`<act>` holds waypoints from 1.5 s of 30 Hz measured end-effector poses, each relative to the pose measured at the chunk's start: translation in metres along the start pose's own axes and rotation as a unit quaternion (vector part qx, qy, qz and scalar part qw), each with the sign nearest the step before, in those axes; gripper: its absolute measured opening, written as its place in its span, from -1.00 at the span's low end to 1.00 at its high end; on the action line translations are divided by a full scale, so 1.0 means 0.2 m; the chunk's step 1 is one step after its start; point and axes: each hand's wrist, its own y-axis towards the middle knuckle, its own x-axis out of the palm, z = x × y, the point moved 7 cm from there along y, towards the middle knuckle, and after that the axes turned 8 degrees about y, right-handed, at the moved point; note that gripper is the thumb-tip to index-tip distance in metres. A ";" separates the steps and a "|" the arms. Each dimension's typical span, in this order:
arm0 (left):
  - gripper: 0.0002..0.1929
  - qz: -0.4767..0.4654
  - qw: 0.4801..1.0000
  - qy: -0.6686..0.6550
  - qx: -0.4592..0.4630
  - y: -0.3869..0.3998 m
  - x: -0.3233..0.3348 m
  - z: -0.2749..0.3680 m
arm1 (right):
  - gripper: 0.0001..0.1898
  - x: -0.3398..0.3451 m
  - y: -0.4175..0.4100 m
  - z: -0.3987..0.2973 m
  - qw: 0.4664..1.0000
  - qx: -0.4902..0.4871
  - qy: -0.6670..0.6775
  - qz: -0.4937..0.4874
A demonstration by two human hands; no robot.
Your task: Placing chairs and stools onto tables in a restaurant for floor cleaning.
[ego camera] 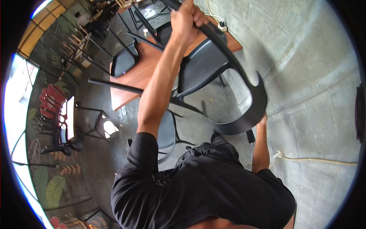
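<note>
A black chair (203,65) with a curved backrest is held in the air, tilted, partly over a brown wooden table (125,86). My left hand (187,21) is closed around one of its legs near the top of the view. At the lower outer side of the curved backrest is my right hand (261,120), mostly hidden behind it; its visible part appears to grip the edge. Two more black chairs, one at the left (124,61) and one farther back (164,33), rest on the tabletop with their legs raised.
Another dark chair (167,131) stands on the floor beside me. A concrete wall (308,100) runs along the right, with a socket and plug (222,27) and a cable (320,161). At the left is another table (70,117) with chairs; a person (84,18) is far back.
</note>
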 end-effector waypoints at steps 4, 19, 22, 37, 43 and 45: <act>-0.46 0.055 0.982 0.182 -0.011 0.15 -0.06 -0.30 | -0.21 0.50 -0.06 0.42 0.915 0.355 0.191 0.011; -0.53 0.039 0.956 0.274 -0.094 0.22 0.02 -1.35 | -0.27 0.91 0.67 0.53 0.817 0.108 -0.563 -0.064; -0.54 0.035 0.953 0.267 -0.138 0.20 0.06 -1.52 | -0.36 1.47 0.74 0.24 0.819 -0.230 -0.504 -0.150; -0.04 0.414 0.744 0.337 -0.401 -1.01 -0.87 -1.39 | -0.74 1.32 1.25 0.20 0.873 -0.206 -0.442 -0.002; -0.62 0.373 0.806 0.379 -0.261 -0.64 -1.04 -1.17 | -0.71 1.31 1.44 0.20 0.881 -0.209 -0.424 -0.014; -0.63 0.367 0.799 0.421 -0.222 -0.62 -1.03 -1.18 | -0.72 1.34 1.48 0.22 0.898 -0.186 -0.400 -0.001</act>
